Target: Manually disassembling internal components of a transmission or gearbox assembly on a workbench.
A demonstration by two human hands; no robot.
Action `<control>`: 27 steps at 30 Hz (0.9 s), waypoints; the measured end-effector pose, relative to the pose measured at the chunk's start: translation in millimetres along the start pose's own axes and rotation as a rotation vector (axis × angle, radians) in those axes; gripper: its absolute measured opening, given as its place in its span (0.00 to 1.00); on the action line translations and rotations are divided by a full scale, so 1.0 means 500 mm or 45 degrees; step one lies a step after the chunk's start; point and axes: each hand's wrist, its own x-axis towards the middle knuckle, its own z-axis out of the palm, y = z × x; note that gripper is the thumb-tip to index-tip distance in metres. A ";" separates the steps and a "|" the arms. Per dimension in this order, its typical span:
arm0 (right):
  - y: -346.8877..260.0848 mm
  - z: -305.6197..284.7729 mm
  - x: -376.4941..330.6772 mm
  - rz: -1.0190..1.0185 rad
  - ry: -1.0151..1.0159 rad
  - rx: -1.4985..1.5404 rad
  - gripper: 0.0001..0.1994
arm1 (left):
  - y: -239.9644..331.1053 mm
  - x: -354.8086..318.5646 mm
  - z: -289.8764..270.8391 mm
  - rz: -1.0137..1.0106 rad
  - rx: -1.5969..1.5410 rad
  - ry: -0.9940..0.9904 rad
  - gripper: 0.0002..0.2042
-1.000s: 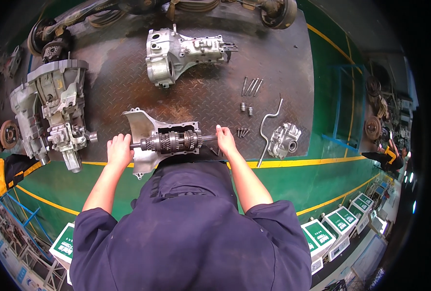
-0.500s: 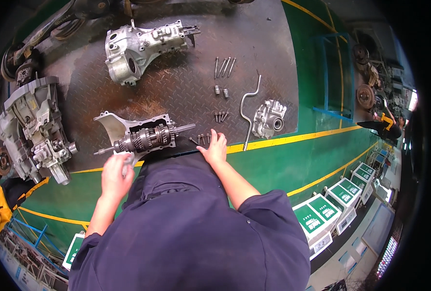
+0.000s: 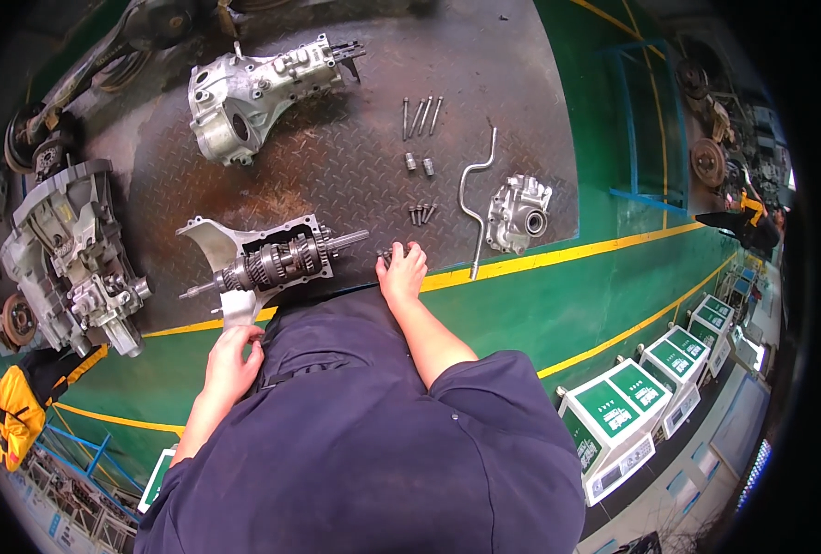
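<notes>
My right hand (image 3: 402, 275) is at the table's near edge, its fingers curled round a cluster of short bolts (image 3: 386, 255) that they mostly cover. My left hand (image 3: 231, 363) is lower, just off the edge, with fingers bent together; what they hold, if anything, is too small to make out. Between and beyond the hands lies an open half of a gearbox housing (image 3: 209, 238). A gear shaft assembly (image 3: 279, 262) rests in it, its splined end pointing right.
A larger gearbox casing (image 3: 267, 97) lies farther back. To its right are long bolts (image 3: 423, 117), two short sleeves (image 3: 420, 164), short bolts (image 3: 422, 214), a bent rod (image 3: 471, 198) and a cast cover (image 3: 519, 214). Another gearbox (image 3: 78, 249) stands at left.
My left hand has dropped from beside the housing's near corner to below the table edge. The right hand's fingers have drawn in over the short bolts. The view has shifted slightly.
</notes>
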 end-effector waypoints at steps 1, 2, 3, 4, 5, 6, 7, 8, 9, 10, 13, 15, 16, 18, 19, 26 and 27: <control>0.000 -0.005 0.000 -0.014 0.007 0.032 0.26 | -0.002 0.001 0.000 0.008 0.013 -0.010 0.09; 0.000 -0.006 0.000 -0.017 0.012 0.032 0.26 | -0.003 0.002 0.000 0.017 0.026 -0.019 0.09; -0.001 -0.006 0.002 -0.018 0.008 0.068 0.25 | -0.001 0.004 0.000 0.020 0.025 -0.013 0.09; -0.003 -0.008 0.004 -0.019 0.005 0.105 0.24 | 0.003 0.008 -0.003 0.045 0.041 -0.025 0.09; 0.001 -0.006 0.005 -0.023 0.011 0.106 0.24 | 0.005 0.008 -0.005 0.070 0.059 -0.036 0.09; 0.010 0.001 0.007 -0.043 0.011 0.119 0.22 | 0.004 0.006 -0.006 0.074 0.059 -0.030 0.09; 0.013 0.005 0.011 -0.061 0.013 0.132 0.21 | 0.000 0.006 -0.009 0.074 0.046 -0.081 0.09; 0.017 0.008 0.013 -0.063 0.021 0.135 0.21 | -0.003 0.006 -0.011 0.074 0.033 -0.132 0.10; 0.020 0.012 0.013 -0.073 0.018 0.148 0.20 | -0.001 0.005 -0.016 0.070 0.045 -0.125 0.10; 0.024 0.012 0.014 -0.085 0.012 0.159 0.19 | -0.004 0.004 -0.016 0.074 0.044 -0.121 0.10; 0.032 0.008 0.022 -0.119 -0.010 0.142 0.19 | -0.018 0.006 -0.015 0.080 0.059 -0.124 0.09; 0.028 -0.001 0.023 -0.134 -0.037 0.114 0.19 | -0.025 0.009 -0.012 0.113 0.100 -0.124 0.09; 0.023 -0.008 0.028 -0.151 -0.100 0.022 0.20 | -0.025 0.013 -0.011 0.112 0.097 -0.126 0.09; 0.020 -0.008 0.039 -0.167 -0.166 -0.075 0.21 | -0.021 0.026 -0.007 0.104 0.109 -0.172 0.09; 0.016 -0.007 0.043 -0.171 -0.190 -0.135 0.21 | -0.019 0.030 -0.004 0.102 0.104 -0.176 0.09; 0.012 -0.022 0.058 -0.127 -0.302 -0.149 0.12 | 0.008 0.060 0.014 0.177 0.144 -0.197 0.10; 0.014 -0.027 0.062 -0.130 -0.352 -0.122 0.12 | 0.014 0.063 0.016 0.161 0.152 -0.196 0.10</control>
